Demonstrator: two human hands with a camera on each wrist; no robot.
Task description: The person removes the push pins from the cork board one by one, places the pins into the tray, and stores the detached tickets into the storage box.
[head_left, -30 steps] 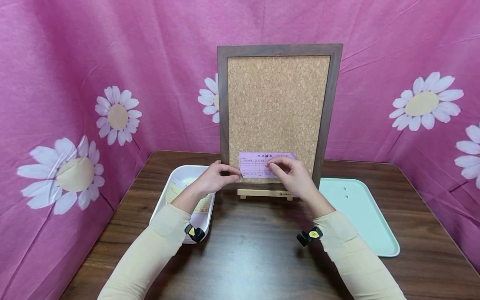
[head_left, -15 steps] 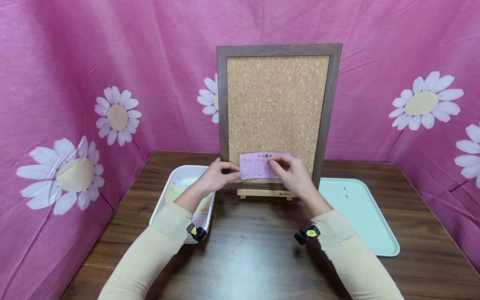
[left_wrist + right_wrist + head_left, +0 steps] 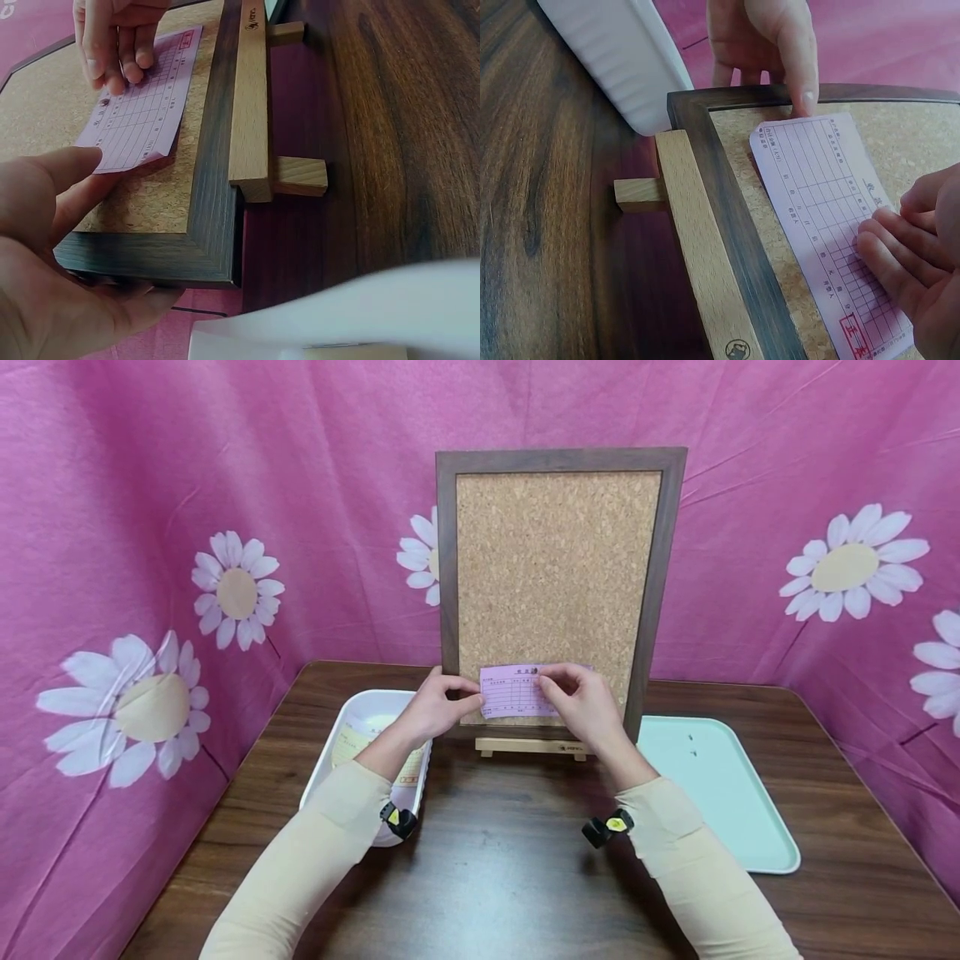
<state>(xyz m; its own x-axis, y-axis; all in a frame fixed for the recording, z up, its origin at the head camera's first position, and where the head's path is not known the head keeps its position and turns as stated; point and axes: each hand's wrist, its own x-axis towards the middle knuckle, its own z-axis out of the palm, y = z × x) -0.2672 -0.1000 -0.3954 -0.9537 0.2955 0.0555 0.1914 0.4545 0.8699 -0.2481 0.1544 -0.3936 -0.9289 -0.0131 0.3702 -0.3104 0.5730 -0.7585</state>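
A purple receipt slip (image 3: 498,692) lies against the lower part of a framed cork board (image 3: 555,568). A small dark pushpin (image 3: 104,102) sits at the slip's printed heading. With thumb and forefinger my left hand (image 3: 435,706) pinches the slip's left edge, which lifts and curls off the cork. Its other fingers reach behind the frame in the left wrist view. My right hand (image 3: 585,702) is bent over the slip beside the pushpin, fingertips on the paper in the right wrist view. Whether those fingers pinch anything is hidden.
The board stands on a small wooden easel (image 3: 251,112). At left is a white plastic basket (image 3: 318,777) with yellowish slips (image 3: 348,745) inside. A pale green tray (image 3: 742,810) at right carries a couple of small dark pins (image 3: 692,752). Pink curtains surround the wooden table (image 3: 480,860).
My left hand has shifted slightly up and right, and the slip's left end has lifted from the cork. The right hand has moved slightly upward and stays by the pushpin.
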